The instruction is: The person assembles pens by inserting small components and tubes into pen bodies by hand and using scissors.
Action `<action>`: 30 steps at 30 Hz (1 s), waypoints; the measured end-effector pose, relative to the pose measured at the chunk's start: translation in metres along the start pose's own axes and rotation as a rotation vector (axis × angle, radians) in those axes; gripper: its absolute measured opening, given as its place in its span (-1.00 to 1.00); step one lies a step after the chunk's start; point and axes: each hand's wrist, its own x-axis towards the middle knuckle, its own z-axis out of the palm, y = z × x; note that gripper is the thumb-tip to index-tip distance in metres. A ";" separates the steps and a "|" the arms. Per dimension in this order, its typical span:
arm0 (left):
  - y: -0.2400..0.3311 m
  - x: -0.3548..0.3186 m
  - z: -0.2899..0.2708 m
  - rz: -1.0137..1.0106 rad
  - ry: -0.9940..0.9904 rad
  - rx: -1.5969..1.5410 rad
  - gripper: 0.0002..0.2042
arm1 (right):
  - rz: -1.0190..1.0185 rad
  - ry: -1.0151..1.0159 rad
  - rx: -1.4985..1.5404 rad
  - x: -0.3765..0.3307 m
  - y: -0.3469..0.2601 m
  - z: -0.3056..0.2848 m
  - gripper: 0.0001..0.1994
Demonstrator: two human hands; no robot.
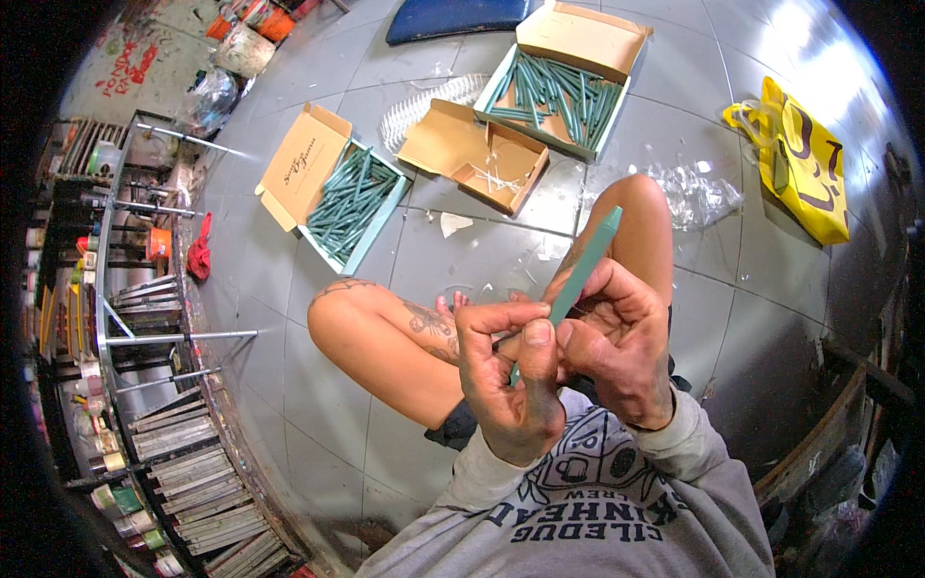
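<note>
Teal stick (583, 260) is up in front of the chest, tilted. Left hand (511, 380) pinches its low end and right hand (617, 342) wraps the middle, likely to steady it. More sticks fill two boxes (352, 197) on the floor's far side.

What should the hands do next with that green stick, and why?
Probably lay the green stick into the box on the left. Both the left hand and right hand grip its lower end, and matching sticks already fill that box and the far box.
</note>
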 end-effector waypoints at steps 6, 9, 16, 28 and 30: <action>-0.002 -0.004 -0.005 -0.031 -0.073 -0.018 -0.73 | -0.002 -0.008 0.011 0.003 -0.002 0.000 -0.82; -0.007 -0.006 -0.006 0.006 -0.080 0.044 -0.70 | -0.042 0.006 0.006 0.003 0.001 0.001 -0.82; -0.003 -0.006 -0.003 -0.039 -0.042 -0.085 -0.80 | -0.036 0.010 -0.006 0.001 0.003 0.000 -0.82; -0.001 -0.006 -0.006 -0.163 -0.039 -0.196 -0.79 | 0.030 0.027 0.029 -0.002 -0.003 0.004 -0.82; 0.002 -0.004 -0.007 -0.137 -0.057 -0.171 -0.79 | 0.032 0.029 0.023 -0.002 -0.002 0.003 -0.82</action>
